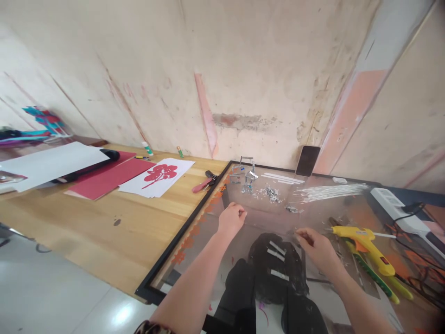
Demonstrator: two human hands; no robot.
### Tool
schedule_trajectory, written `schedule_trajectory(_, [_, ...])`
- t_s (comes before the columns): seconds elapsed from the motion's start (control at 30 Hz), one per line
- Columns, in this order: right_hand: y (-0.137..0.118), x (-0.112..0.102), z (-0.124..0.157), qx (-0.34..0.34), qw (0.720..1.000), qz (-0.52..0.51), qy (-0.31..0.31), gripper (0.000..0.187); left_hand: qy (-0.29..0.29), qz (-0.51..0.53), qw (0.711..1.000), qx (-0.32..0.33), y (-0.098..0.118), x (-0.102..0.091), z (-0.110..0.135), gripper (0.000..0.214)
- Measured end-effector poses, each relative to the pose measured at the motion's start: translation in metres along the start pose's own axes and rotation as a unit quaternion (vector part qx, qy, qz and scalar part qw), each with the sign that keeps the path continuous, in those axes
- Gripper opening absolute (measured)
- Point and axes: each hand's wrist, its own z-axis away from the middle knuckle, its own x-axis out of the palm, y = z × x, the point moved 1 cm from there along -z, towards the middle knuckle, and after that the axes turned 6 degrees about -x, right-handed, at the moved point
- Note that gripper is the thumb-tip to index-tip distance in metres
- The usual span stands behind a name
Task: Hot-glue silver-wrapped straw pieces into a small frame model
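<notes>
My left hand [231, 218] rests as a loose fist on a black-framed mirror [181, 243] that lies flat on the wooden table. My right hand [318, 247] is closed in a pinch on something small that I cannot make out, low over the glass. Short white strips [277, 252] lie on the mirror between my hands. A pile of small silver pieces [271, 192] lies further back. A yellow glue gun [365, 241] lies just right of my right hand.
A phone [308, 161] leans on the wall behind the mirror. A white power strip [396, 208] lies at right. Pink-handled pliers [203, 184], white paper with a red tree cutout [160, 175], red card [107, 178] and white sheets [52, 162] lie on the table [114, 232] to the left.
</notes>
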Motion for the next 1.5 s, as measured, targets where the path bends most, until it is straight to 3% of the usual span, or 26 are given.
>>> schedule_trajectory(0.2, [0.006, 0.003, 0.002, 0.003, 1.000, -0.008, -0.024, 0.034, 0.011, -0.004, 1.000, 0.003, 0.000, 0.002, 0.001, 0.018])
schedule_trajectory(0.5, [0.009, 0.004, 0.002, -0.018, 0.999, 0.014, -0.022, 0.032, 0.035, -0.003, 0.999, 0.008, 0.003, 0.003, 0.003, 0.015])
schedule_trajectory(0.77, [0.007, 0.006, 0.002, -0.029, 0.999, 0.028, -0.030, 0.037, 0.070, -0.006, 0.997, 0.039, 0.016, -0.008, 0.011, 0.017])
schedule_trajectory(0.93, [0.008, 0.006, 0.000, -0.032, 0.998, 0.043, -0.025, 0.039, 0.004, 0.114, 0.979, 0.167, 0.037, -0.002, 0.029, 0.016])
schedule_trajectory(1.13, [0.015, 0.009, 0.000, -0.005, 1.000, 0.006, -0.002, 0.032, -0.070, 0.173, 0.957, 0.223, 0.046, 0.010, 0.040, 0.017])
schedule_trajectory(1.3, [0.018, 0.007, 0.000, 0.025, 1.000, -0.009, 0.007, 0.035, -0.078, 0.181, 0.952, 0.234, 0.048, 0.009, 0.041, 0.016])
schedule_trajectory(1.5, [0.017, 0.003, 0.000, 0.030, 0.999, 0.000, 0.027, 0.037, -0.048, 0.203, 0.960, 0.189, 0.042, 0.004, 0.034, 0.018])
